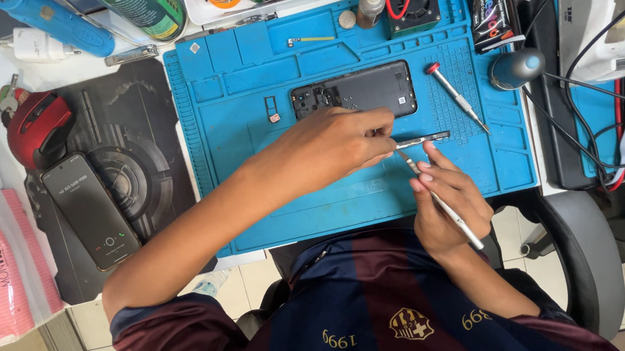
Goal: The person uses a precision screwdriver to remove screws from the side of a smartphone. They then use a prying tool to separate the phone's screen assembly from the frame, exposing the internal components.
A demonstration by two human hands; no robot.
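I see the phone (354, 92) lying opened on the blue mat (247, 128); my left hand (340, 144) pinches a thin metal strip (422, 140), my right hand (445, 205) grips tweezers (441, 203) touching it; reassembly remains.

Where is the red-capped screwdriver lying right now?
In the head view, the red-capped screwdriver lies on the blue mat, right of the opened phone and beyond the right hand.
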